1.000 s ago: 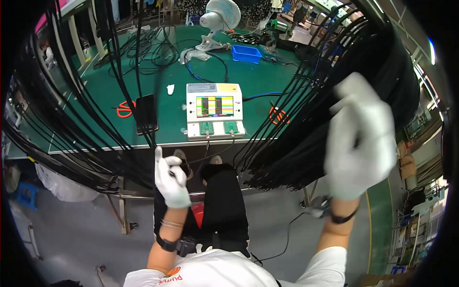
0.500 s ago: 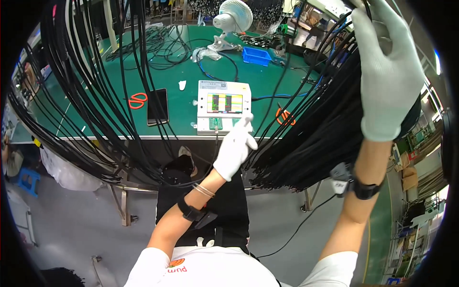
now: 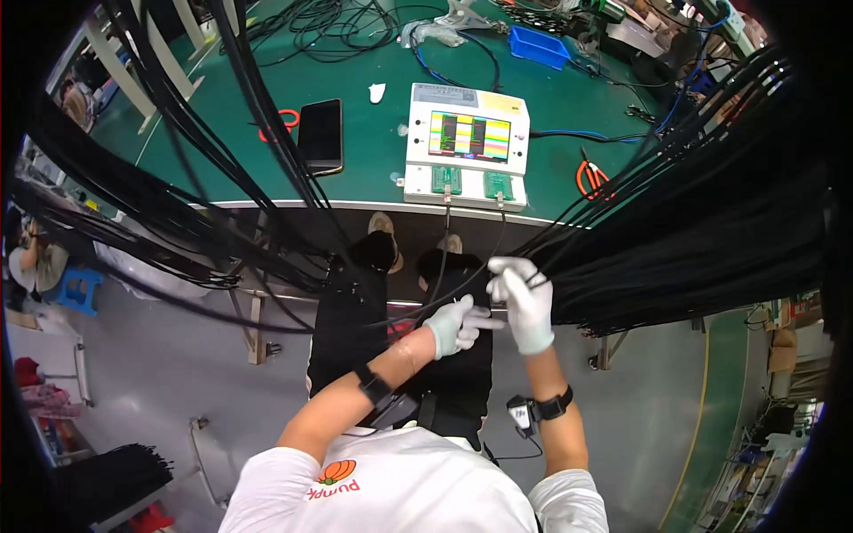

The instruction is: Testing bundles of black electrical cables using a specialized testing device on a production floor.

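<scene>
Both my hands wear white gloves and are close together over my lap, below the table's front edge. My left hand [image 3: 456, 329] is closed at a thin black cable [image 3: 425, 309], with one or two fingers pointing right. My right hand [image 3: 526, 306] is curled, its fingertips closed on a black cable that runs toward the right bundle. Beyond them on the table stands a white tester [image 3: 468, 131] with a lit coloured screen. Two green connector boards [image 3: 447, 180] sit at its front, each with a cable plugged in and hanging over the edge.
A black phone [image 3: 320, 136], red-handled scissors [image 3: 280, 126] and red-handled cutters [image 3: 590, 179] lie on the green table [image 3: 373, 178]. A blue tray [image 3: 538, 48] is farther back. Black cables hang at left; a thick black cable bundle [image 3: 693, 249] hangs at right.
My right hand has come down from high at the right to beside my left hand. My left hand has drawn back from the tester's front to over my lap. The view has shifted.
</scene>
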